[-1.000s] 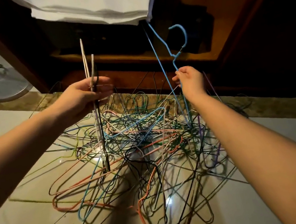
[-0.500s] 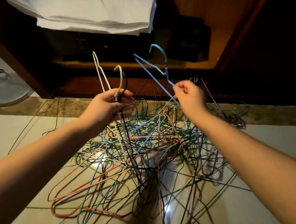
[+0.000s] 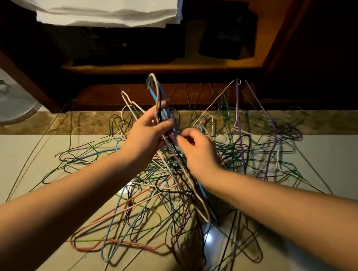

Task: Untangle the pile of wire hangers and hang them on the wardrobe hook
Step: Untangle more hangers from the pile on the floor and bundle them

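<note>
Half a second ago my hands were apart. Now they meet over the heap, and my right hand (image 3: 197, 151) has brought the blue wire hanger (image 3: 153, 94) across to my left hand (image 3: 149, 132), where its hook stands among the others.

Seen from the head camera, my left hand is clenched round an upright bundle of thin wire hangers (image 3: 164, 114), cream, black and blue, with the hooks up. Their bodies trail down into the tangled pile of coloured wire hangers (image 3: 123, 207) on the pale tiled floor (image 3: 335, 163). My right hand sits just below the left, fingers curled. As far as I can tell, thumb and forefinger pinch the blue wire hanger's neck.

Beyond the pile stands the dark wooden wardrobe (image 3: 166, 65), open, with a folded white cloth (image 3: 111, 7) hanging above. The wardrobe hook is not in sight. A purple wire hanger (image 3: 239, 111) stands on end to the right, and a round white fan base (image 3: 9, 106) is off to the left.

I judge the main risk to be lifting too soon. The bundle's lower loops look threaded through the pile, so a pull would drag the whole heap or lock the wires tighter. If my right hand lets go before my left has closed on the blue wire hanger, it could slide back into the tangle. A snagged springy wire might also flick free towards my arms.
</note>
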`<state>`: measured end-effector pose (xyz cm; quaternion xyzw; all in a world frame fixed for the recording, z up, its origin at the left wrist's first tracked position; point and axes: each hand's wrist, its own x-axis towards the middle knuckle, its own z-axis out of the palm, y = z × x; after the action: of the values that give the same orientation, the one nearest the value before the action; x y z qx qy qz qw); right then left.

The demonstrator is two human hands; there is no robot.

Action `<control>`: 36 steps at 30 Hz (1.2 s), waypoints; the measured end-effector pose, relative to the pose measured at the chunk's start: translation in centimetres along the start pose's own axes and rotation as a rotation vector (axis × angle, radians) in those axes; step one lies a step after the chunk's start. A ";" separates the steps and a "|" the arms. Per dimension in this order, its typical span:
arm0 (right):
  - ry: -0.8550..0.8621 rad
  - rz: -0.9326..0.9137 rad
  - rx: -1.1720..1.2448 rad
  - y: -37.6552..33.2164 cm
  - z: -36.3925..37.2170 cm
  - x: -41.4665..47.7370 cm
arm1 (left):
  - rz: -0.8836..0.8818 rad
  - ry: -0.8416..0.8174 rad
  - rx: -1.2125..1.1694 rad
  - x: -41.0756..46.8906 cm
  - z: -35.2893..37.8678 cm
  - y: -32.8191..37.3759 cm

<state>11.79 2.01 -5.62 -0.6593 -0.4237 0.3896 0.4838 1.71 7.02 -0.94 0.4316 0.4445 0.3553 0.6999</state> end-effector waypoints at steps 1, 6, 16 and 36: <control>-0.021 -0.008 -0.021 0.1 0.2 -0.2 | -0.004 0.000 -0.005 0.1 0.0 -0.2; -0.124 -0.010 -0.168 1.5 -0.9 -0.3 | 0.048 0.011 0.165 0.1 -0.6 -1.4; -0.102 0.228 -0.928 10.2 -9.6 -2.2 | 0.027 0.045 0.360 -0.9 -1.5 -1.9; -0.108 0.231 -0.970 8.6 -8.1 7.8 | -0.039 0.125 0.418 0.1 -4.4 -2.9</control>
<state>23.49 5.31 -12.86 -0.8299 -0.5046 0.2321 0.0526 -2.03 7.33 -4.69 0.5360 0.5593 0.2678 0.5729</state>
